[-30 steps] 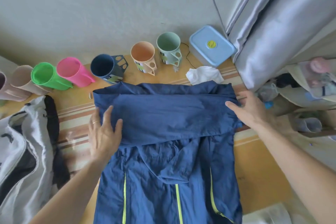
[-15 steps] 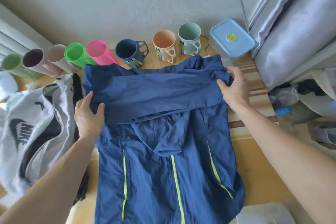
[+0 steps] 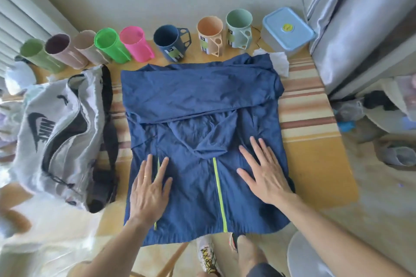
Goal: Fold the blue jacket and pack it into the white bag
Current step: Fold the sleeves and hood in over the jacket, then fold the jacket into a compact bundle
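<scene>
Blue jacket [image 3: 202,141] lay spread across the middle of the table [image 3: 315,164], its top part folded down, its hem hanging over the near edge. Left hand [image 3: 149,189] and right hand [image 3: 265,173] pressed flat on it, fingers splayed, each grip released and holding nothing. I feared the slippery cloth might slide off that near edge, or the fold spring open. One white bag [image 3: 56,132] sat at the left edge. Eight cups [image 3: 135,42] and one lidded box [image 3: 288,29] lined the far edge.

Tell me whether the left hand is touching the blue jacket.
Touching. The head view shows the left hand lying flat, fingers spread, on the blue jacket.
</scene>
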`<state>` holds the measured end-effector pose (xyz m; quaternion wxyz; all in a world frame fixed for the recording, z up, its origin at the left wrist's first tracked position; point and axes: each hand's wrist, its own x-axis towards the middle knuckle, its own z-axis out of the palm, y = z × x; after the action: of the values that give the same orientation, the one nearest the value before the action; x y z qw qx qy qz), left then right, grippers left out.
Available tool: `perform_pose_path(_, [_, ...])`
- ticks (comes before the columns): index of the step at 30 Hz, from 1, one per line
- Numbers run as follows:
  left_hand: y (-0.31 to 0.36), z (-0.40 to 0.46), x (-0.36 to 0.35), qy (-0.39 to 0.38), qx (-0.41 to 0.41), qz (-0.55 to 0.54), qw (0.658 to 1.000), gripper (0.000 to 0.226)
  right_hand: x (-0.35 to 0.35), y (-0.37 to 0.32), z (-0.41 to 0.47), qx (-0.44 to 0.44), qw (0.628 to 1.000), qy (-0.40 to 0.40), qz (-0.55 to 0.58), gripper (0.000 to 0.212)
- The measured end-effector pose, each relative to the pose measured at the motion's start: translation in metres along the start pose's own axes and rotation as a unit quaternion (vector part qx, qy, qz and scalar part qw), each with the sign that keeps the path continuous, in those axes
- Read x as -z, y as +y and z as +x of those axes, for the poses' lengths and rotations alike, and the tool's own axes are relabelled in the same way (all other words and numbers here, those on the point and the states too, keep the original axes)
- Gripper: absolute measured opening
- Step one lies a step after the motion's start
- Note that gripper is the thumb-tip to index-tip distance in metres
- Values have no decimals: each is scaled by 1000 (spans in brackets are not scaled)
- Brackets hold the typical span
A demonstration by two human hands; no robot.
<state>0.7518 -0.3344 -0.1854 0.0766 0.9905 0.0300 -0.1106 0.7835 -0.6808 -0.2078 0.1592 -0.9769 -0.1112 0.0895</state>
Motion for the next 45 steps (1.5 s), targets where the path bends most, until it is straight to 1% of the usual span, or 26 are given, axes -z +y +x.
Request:
perform_pose_path(3, [-6,-27,9,-5,99,-51,994,58,11,2,-39,-178,971,84,134,70])
perform_pose_path(5, [-13,-46,15,-11,143,-57,988,58,20,4,-68,-245,951,121,147,71])
perform_pose_path(9, [-31,-69,18,-13,174,-129,976,50,29,-2,-103,-229,956,96,159,53])
perform_pose_path(11, [-36,-71,17,-36,183,-177,966,42,33,-7,-106,-214,960,65,171,45])
perform_pose_path(13, [-43,-76,19,-71,184,-215,957,29,34,-4,-107,-212,957,69,183,44])
perform_pose_path(15, [-53,-80,21,-76,189,-280,938,19,40,2,-108,-233,948,93,198,46])
perform_pose_path(17, [-61,-85,29,-63,195,-352,914,20,50,8,-114,-285,924,105,233,43])
perform_pose_path(20, [-71,-93,48,-50,220,-469,854,18,71,17,-128,-385,858,86,328,37])
perform_pose_path(23, [-77,-98,75,-74,269,-572,772,10,93,27,-134,-451,787,87,413,27])
perform_pose_path(26, [-72,-86,104,-126,306,-669,666,15,122,32,-115,-455,704,94,537,32])
perform_pose_path(28, [-64,-65,117,-118,344,-720,591,16,138,34,-87,-440,644,108,616,33])
perform_pose_path(29, [-60,-49,120,-109,356,-740,560,17,143,35,-69,-433,614,117,649,25])
perform_pose_path(30, [-58,-35,124,-98,358,-747,552,23,147,37,-50,-426,593,124,672,17])
perform_pose_path(32, [-55,-2,124,-70,357,-732,576,37,150,41,-8,-407,582,134,691,24])
perform_pose_path(33, [-54,14,123,-48,362,-700,614,31,151,40,10,-398,602,136,679,38])
perform_pose_path(34, [-50,26,122,-31,357,-657,663,20,150,39,26,-386,655,139,634,52])
perform_pose_path(35, [-45,35,118,-20,361,-608,707,12,148,37,37,-371,727,143,560,61])
perform_pose_path(36, [-40,42,112,6,351,-543,763,9,145,32,44,-343,794,149,479,61])
perform_pose_path(37, [-31,48,106,52,340,-486,804,9,137,28,48,-290,857,161,394,55])
perform_pose_path(38, [-19,51,103,97,314,-416,848,19,127,23,49,-211,910,177,309,49])
perform_pose_path(39, [-5,53,98,131,243,-332,902,28,114,21,50,-119,948,178,234,46])
perform_pose_path(40, [3,52,89,142,139,-242,950,35,101,16,51,-34,974,156,163,45])
perform_pose_path(41, [6,54,76,123,38,-157,979,40,82,18,53,41,987,118,101,48])
perform_pose_path(42, [5,56,63,86,-39,-82,992,45,67,22,53,94,992,73,41,51])
perform_pose_path(43, [2,59,50,38,-66,-29,997,51,54,28,56,121,992,37,-6,53])
perform_pose_path(45, [0,68,35,-35,-13,18,999,59,38,43,65,109,992,17,-68,51])
